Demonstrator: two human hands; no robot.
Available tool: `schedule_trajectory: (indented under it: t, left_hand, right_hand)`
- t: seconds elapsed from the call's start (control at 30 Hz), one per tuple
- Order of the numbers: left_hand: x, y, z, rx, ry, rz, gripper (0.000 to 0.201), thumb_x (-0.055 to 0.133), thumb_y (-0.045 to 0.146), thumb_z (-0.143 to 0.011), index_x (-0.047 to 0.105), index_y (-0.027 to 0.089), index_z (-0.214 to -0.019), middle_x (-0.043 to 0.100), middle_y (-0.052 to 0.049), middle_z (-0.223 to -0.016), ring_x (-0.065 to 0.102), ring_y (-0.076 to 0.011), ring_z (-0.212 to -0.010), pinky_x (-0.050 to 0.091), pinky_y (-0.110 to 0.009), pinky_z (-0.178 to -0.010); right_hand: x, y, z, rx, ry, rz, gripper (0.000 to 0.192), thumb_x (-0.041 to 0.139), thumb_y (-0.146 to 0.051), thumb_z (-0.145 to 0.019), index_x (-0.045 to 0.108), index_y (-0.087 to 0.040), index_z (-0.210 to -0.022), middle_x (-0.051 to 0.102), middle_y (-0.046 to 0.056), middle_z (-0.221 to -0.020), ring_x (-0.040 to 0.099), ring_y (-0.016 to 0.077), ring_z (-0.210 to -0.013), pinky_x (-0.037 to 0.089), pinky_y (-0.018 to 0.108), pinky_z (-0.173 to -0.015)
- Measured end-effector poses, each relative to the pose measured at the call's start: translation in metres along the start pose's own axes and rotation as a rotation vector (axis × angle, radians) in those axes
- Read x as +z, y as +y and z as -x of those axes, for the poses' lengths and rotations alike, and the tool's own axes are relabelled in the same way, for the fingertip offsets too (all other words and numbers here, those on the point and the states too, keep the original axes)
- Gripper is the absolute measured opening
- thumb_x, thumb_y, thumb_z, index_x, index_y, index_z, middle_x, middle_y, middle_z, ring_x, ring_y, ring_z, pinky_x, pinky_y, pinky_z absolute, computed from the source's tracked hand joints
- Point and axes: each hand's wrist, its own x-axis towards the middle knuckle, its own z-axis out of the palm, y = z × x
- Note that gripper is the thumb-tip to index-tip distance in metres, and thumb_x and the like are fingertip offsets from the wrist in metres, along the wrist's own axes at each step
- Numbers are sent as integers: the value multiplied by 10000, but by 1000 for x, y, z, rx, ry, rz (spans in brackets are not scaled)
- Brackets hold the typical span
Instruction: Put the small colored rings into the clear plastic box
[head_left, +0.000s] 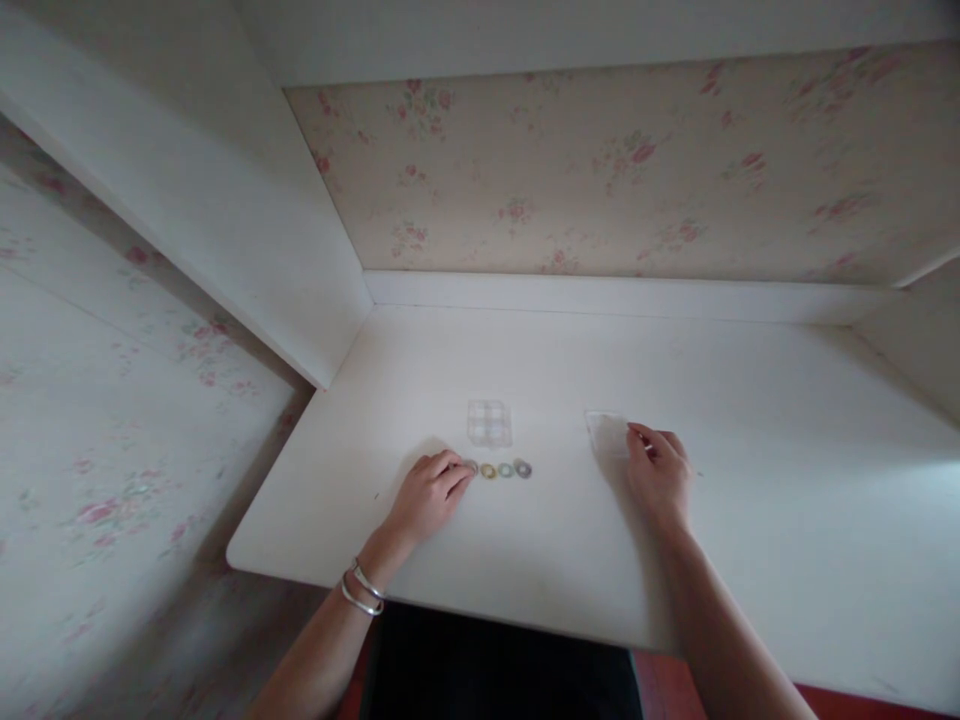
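Several small round rings in different colours lie in a row on the white desk. At the left end of the row, the fingers of my left hand are closed on a pale ring, partly hidden by the fingertips. To its right come a yellowish ring, a greenish ring and a greyish-purple ring. Just behind the row stands a clear divided box. Farther right, my right hand pinches the right edge of a clear flat plastic lid.
The white desk has a raised back edge against flowered wallpaper. A white upright panel borders it at the left. Below the front edge is something black. Silver bangles circle my left wrist.
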Motion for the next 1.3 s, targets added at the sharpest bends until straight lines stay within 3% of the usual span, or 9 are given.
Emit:
schedule_trajectory:
  t: [0.23, 0.47, 0.73, 0.9, 1.07, 1.3]
  left_hand:
    - [0, -2, 0, -73, 60, 176, 216, 461, 267, -920, 668, 222, -963, 613, -51, -918, 582, -157, -843, 491, -319, -791]
    - [-7, -8, -23, -245, 226, 320, 221, 483, 318, -905, 669, 198, -903, 579, -45, -883, 556, -132, -742, 475, -251, -642]
    - [4, -18, -68, -185, 181, 288, 238, 479, 315, -903, 681, 203, -959, 586, -38, -886, 554, -125, -748, 475, -250, -677]
    - [15, -29, -81, -186, 134, 241, 224, 490, 267, -890, 698, 205, -946, 603, -39, -875, 568, -138, -789, 478, -256, -715]
    - [5, -27, -70, -237, 201, 257, 251, 468, 289, -902, 693, 192, -953, 618, -45, -878, 570, -134, -769, 467, -247, -712]
    - [-12, -11, -15, -419, 214, 404, 293, 477, 388, -890, 678, 184, -955, 660, -34, -851, 581, -134, -712, 453, -242, -668]
  right_hand:
    - [0, 0, -1, -13, 2, 2, 335, 467, -427, -823, 699, -211, -931, 602, 45, -874, 506, 141, -634, 414, 308, -685]
    - [0, 1, -1, -13, 4, 20, 292, 479, -386, -826, 699, -219, -924, 602, 31, -865, 523, 135, -633, 419, 290, -672]
    - [0, 2, -2, -30, 2, 29, 304, 471, -377, -825, 700, -201, -919, 606, 37, -861, 524, 136, -625, 417, 300, -677]
    - [0, 2, -2, -40, 0, 40, 299, 470, -370, -822, 703, -202, -907, 617, 34, -857, 529, 135, -621, 420, 297, -664]
    - [2, 3, -2, -51, -2, 41, 306, 474, -377, -823, 705, -195, -907, 619, 35, -846, 530, 134, -621, 417, 296, -663]
    - [0, 7, -4, -49, -21, 13, 318, 498, -404, -815, 709, -184, -904, 623, 42, -832, 529, 143, -616, 420, 302, -647]
